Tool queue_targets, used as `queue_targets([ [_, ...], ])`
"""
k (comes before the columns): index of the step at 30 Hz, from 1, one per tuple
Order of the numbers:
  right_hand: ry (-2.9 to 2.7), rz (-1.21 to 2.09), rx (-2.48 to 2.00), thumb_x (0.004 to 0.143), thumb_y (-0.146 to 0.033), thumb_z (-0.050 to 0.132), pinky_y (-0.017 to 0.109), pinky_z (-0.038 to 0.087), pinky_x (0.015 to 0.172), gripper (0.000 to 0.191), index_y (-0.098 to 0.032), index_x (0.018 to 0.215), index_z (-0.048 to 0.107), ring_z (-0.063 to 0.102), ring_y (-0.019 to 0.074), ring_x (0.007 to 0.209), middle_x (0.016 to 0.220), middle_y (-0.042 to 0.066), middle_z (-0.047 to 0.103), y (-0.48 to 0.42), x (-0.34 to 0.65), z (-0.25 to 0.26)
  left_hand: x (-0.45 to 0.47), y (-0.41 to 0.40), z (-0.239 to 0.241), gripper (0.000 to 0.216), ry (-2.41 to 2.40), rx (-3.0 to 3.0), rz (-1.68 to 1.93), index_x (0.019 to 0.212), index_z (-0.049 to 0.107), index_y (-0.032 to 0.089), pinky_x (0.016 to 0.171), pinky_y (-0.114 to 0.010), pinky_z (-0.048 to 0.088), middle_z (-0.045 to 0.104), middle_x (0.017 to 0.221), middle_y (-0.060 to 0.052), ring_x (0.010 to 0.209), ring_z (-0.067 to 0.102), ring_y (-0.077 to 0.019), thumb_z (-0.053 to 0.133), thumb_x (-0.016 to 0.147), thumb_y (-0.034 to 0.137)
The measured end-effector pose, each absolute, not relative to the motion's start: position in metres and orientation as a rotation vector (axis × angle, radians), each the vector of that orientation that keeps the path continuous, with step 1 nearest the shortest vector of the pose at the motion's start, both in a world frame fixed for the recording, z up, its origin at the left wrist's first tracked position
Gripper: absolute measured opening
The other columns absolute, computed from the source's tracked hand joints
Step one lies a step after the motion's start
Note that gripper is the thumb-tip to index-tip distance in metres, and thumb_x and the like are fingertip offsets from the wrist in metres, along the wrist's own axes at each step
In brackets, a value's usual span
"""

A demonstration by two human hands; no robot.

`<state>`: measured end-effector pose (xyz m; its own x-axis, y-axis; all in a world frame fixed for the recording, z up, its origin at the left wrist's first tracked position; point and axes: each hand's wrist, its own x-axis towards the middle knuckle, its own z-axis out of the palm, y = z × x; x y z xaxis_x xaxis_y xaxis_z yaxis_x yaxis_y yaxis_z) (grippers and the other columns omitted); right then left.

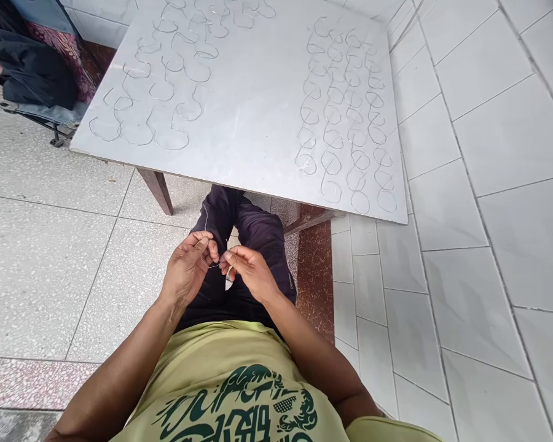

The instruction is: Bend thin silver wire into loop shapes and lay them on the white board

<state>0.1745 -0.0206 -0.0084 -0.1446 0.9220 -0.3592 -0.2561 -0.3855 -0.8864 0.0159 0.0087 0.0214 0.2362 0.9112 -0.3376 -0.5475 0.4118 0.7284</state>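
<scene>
A thin, curved piece of wire [211,266] is held above my lap between both hands. My left hand [190,263] pinches it between thumb and fingers, and one end sticks up past the fingertips. On the other side, my right hand [250,270] grips the wire's other part with thumb and forefinger. The hands are close together, a small gap apart. Beyond them, on the white tabletop [253,123], lie S-shaped and hooked wire pieces [170,138] at the left. Several rows of figure-eight wire pieces [332,162] lie at the right.
The table's front edge is just beyond my knees, with a wooden leg [156,189] below it. A white tiled wall [465,202] rises at the right. A folding chair [50,116] with dark cloth [34,67] stands at the far left on the speckled floor [50,258].
</scene>
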Motion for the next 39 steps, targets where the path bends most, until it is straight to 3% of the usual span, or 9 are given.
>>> queue_targets([
  [7,-0.689,1.584,-1.11,0.09,-0.055,0.073,0.023,0.051,0.053,0.037,-0.02,0.085,0.064,0.07,0.0145,0.067,0.083,0.004,0.075,-0.02,0.164,-0.006,0.004,0.008,0.016,0.018,0.852,0.566,1.038,0.095,0.074,0.015,0.08,-0.027,0.049,0.069,0.079,-0.004,0.077,0.061,-0.0141,0.079,0.091,0.031],
  [13,-0.684,1.614,-1.13,0.088,-0.056,0.075,0.023,0.049,0.048,0.037,-0.02,0.087,0.064,0.063,0.0119,0.054,0.072,0.0,0.071,-0.015,0.167,-0.002,-0.011,0.002,0.013,0.02,0.78,0.566,0.921,0.086,0.076,0.015,0.086,-0.03,0.048,0.06,0.063,-0.001,0.079,0.062,-0.0172,0.081,0.089,0.035],
  [17,-0.817,1.606,-1.131,0.091,-0.054,0.072,0.023,0.05,0.049,0.035,-0.02,0.086,0.064,0.062,0.011,0.053,0.07,-0.001,0.07,-0.013,0.167,-0.001,-0.018,-0.001,0.014,0.025,0.774,0.575,0.884,0.081,0.074,0.016,0.086,-0.03,0.048,0.06,0.062,-0.001,0.078,0.063,-0.0178,0.082,0.087,0.039],
  [28,-1.103,1.372,-1.332,0.098,-0.048,0.062,0.022,0.047,0.049,0.027,-0.022,0.101,0.068,0.06,0.0099,0.053,0.073,-0.002,0.069,-0.022,0.157,-0.01,-0.024,-0.008,0.011,0.036,1.453,1.281,0.762,0.115,0.075,0.016,0.069,-0.029,0.049,0.076,0.075,-0.002,0.069,0.069,-0.0189,0.065,0.095,0.045],
  [33,-1.209,1.311,-1.365,0.101,-0.044,0.057,0.023,0.05,0.053,0.023,-0.023,0.103,0.068,0.062,0.0107,0.055,0.073,-0.002,0.069,-0.022,0.155,-0.016,-0.024,-0.01,0.01,0.034,1.539,1.444,0.679,0.11,0.076,0.015,0.067,-0.03,0.05,0.078,0.077,-0.003,0.069,0.069,-0.0193,0.055,0.096,0.037],
  [39,-1.233,1.347,-1.38,0.099,-0.038,0.056,0.022,0.048,0.052,0.019,-0.022,0.1,0.068,0.059,0.0098,0.052,0.069,-0.003,0.067,-0.017,0.157,-0.017,-0.024,-0.009,0.011,0.035,1.473,1.304,0.696,0.11,0.077,0.015,0.064,-0.028,0.049,0.077,0.073,-0.001,0.065,0.067,-0.018,0.06,0.096,0.042],
])
